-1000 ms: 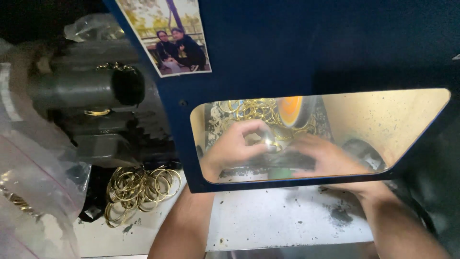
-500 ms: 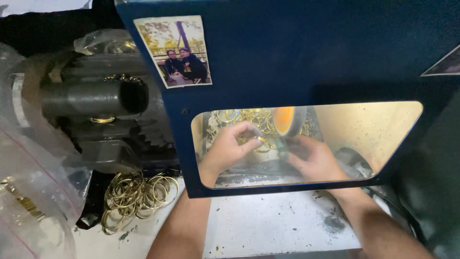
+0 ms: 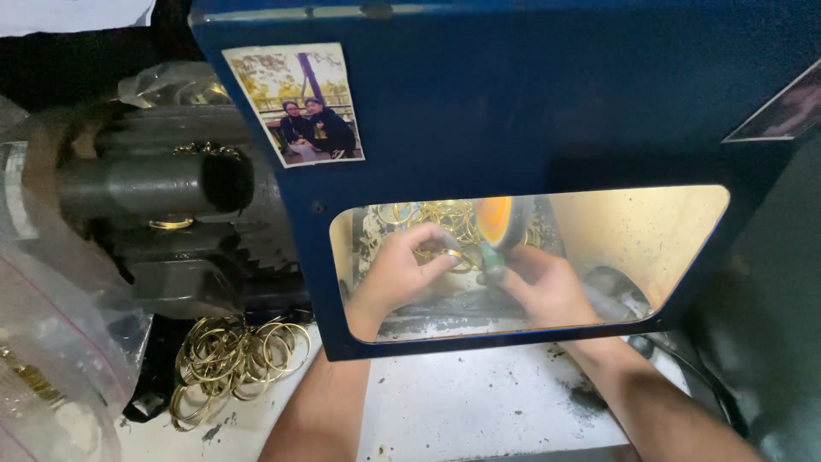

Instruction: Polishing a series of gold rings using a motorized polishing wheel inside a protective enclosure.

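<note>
Brass rings and a blue guard: both my hands work behind its window.

Gold rings (image 3: 235, 364) lie heaped on the white surface (image 3: 479, 411) at left. Since a moment ago, my hands have closed in on the orange wheel (image 3: 494, 218): left hand (image 3: 402, 274), grip pinching a brass ring (image 3: 453, 254) beside it; right hand (image 3: 547, 287), grip wrapped around a green tool (image 3: 493, 261).

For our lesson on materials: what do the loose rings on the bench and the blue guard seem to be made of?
Rings: thin metal, probably brass or gold-plated, judging by their yellow shine. Blue guard: likely painted sheet metal, flat and smooth with a cut-out window; hard plastic cannot be ruled out.
</note>
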